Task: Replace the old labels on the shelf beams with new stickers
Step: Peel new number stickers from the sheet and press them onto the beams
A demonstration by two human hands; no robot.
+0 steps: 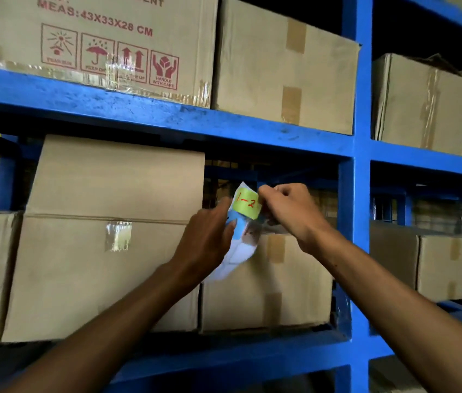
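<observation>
Two hands, seemingly one sticker [247, 204].

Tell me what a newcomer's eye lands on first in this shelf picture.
First, the yellow-green sticker marked "1-2" in red at centre, pinched by the right hand above the sheet of labels that the left hand holds. Next, the bright blue shelf beam crossing above the hands. Then the printed carton at top left, with red handling symbols.

Scuffed blue-painted metal shelf beam [167, 114] carries matt cardboard boxes [116, 236] sealed with glossy clear tape [117, 235]; a paper sticker [248, 204] looks matt.
</observation>
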